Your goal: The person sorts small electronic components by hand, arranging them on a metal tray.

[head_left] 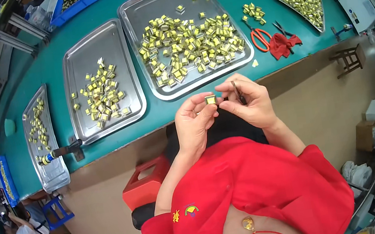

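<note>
Component (211, 99) pinched in left hand (192, 123).
Just right of component: right hand (255, 105), fingers curled round dark tool (239, 94).

Yellow component (211, 100) partly covered by left fingers (194, 101), dark tool (239, 94) partly hidden among right fingers (252, 89), blue bin (91, 2) cropped above
</note>
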Demonstrator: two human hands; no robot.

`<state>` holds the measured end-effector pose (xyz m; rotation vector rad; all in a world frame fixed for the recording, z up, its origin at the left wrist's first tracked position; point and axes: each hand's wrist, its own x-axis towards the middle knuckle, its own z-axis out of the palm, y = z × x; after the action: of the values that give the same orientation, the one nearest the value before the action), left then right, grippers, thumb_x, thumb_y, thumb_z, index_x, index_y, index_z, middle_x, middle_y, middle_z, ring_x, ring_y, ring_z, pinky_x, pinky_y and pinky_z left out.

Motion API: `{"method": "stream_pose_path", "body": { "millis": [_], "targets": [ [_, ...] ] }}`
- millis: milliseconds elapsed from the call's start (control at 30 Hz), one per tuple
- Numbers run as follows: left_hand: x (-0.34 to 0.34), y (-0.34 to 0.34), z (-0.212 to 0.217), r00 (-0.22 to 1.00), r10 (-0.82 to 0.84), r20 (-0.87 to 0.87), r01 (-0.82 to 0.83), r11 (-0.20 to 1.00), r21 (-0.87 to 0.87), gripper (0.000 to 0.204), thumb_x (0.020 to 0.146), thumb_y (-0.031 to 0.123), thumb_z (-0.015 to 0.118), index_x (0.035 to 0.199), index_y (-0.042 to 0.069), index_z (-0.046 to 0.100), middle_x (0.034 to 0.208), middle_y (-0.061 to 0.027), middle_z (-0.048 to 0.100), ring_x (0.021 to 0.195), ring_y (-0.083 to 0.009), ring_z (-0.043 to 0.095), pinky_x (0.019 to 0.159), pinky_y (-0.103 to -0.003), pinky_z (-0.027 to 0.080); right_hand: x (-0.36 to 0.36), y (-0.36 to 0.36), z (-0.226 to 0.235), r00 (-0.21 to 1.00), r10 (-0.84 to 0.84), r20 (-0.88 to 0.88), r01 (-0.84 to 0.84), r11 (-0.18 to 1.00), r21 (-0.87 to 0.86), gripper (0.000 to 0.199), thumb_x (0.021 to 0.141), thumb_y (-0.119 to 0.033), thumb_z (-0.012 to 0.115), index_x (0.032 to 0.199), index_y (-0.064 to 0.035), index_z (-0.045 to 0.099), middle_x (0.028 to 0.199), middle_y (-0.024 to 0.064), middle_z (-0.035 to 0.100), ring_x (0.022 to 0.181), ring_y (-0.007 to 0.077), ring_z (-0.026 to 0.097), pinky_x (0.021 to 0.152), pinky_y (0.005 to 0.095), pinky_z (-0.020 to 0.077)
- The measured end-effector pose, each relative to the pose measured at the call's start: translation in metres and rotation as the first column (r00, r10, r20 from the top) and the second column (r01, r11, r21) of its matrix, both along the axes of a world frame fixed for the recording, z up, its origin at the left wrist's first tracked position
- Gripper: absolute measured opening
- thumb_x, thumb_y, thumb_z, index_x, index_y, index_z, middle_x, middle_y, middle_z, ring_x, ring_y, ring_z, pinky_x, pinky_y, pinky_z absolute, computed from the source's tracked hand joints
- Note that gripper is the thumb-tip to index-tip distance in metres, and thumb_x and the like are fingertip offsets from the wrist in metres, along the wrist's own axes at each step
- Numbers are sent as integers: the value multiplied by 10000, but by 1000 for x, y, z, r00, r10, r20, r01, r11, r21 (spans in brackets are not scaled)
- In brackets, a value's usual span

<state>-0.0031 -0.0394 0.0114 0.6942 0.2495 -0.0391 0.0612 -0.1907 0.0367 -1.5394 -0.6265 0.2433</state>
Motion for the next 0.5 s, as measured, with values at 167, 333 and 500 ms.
{"method": "stream_pose_path", "body": {
  "millis": [167, 333, 500],
  "targets": [
    [-11, 1, -2, 1000, 12, -1, -12, 1000, 6, 256, 807, 4, 643, 1050, -1, 562, 909, -80, 652, 671, -74, 570, 495, -143, 382, -10, 5, -1, 1000, 6, -15, -6, 1000, -12, 256, 761, 91, 635, 1012, 46, 612, 926, 50, 517, 683, 38, 476, 599, 165, 379],
    [-10, -3, -1, 1000, 4, -1, -4, 999, 36, 262, 801, 4, 650, 1050, -4, 568, 902, -73, 650, 667, -69, 565, 503, -140, 383, -11, 3, -2, 1000, -12, -12, 12, 1000, 9, 246, 761, 88, 637, 1002, 43, 617, 921, 50, 514, 693, 43, 474, 594, 165, 371],
    [-5, -6, -9, 999, 4, 39, -7, 998, 68, 313, 826, 26, 631, 1128, -3, 556, 857, -35, 621, 622, -49, 494, 496, -150, 353, -7, 0, -3, 999, -24, 43, 25, 1000, -9, 242, 761, 81, 643, 999, 43, 619, 910, 43, 509, 702, 47, 459, 599, 164, 362]
  ]
}}
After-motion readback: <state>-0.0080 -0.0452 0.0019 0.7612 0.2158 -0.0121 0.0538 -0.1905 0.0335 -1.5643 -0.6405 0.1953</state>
